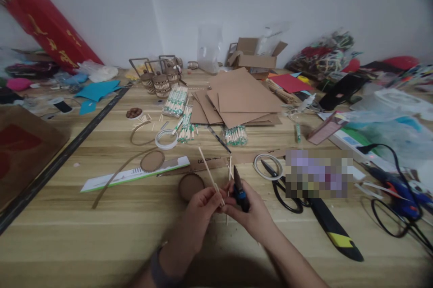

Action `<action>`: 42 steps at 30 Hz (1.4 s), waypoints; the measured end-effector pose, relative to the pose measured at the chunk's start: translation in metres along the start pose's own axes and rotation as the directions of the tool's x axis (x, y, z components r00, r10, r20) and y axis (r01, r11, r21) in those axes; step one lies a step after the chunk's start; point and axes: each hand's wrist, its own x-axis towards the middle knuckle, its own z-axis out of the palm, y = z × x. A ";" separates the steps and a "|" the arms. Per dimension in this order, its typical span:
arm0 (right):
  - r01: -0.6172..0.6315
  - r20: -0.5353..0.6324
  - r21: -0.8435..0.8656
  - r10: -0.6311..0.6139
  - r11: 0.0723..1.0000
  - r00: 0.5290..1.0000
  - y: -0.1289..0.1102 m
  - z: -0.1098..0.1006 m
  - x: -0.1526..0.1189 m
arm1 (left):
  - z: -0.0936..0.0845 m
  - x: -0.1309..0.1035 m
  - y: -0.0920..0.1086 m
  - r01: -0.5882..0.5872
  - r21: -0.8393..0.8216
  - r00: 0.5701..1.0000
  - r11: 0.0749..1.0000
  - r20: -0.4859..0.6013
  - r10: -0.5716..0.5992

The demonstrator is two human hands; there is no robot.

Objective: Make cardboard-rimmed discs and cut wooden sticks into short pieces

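Left hand (203, 207): pinches thin wooden sticks (207, 167) between thumb and fingers, the longest slanting up and leftward.
Right hand (253, 216): grasps black-and-blue pliers (241, 196), nose upward; its fingertips are close against the left hand's, near the sticks' lower ends.
Upright stick (230, 165): just left of the pliers; cannot tell whether it is held.
Round cardboard piece (191, 186): on the wooden table (118, 243), just beside the left hand.
Scissors (276, 183): at right, blades overlapping a tape roll (256, 167).
Cardboard sheets (246, 98): piled farther back.

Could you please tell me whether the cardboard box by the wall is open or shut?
Open: the cardboard box has its flaps splayed outward at the top.
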 end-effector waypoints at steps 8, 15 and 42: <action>0.032 -0.072 -0.099 -0.040 0.995 0.997 -0.004 0.012 -0.004 | 0.001 0.001 0.003 -0.194 0.064 0.945 0.979 -0.255 0.204; 0.056 -0.119 -0.066 -0.064 0.996 0.991 -0.008 0.027 -0.005 | 0.009 -0.001 -0.006 -0.197 0.031 0.956 0.980 -0.215 0.199; -0.002 -0.100 -0.113 -0.010 0.994 0.995 -0.013 0.015 -0.027 | 0.010 -0.017 0.003 0.033 -0.246 0.994 0.969 -0.097 -0.058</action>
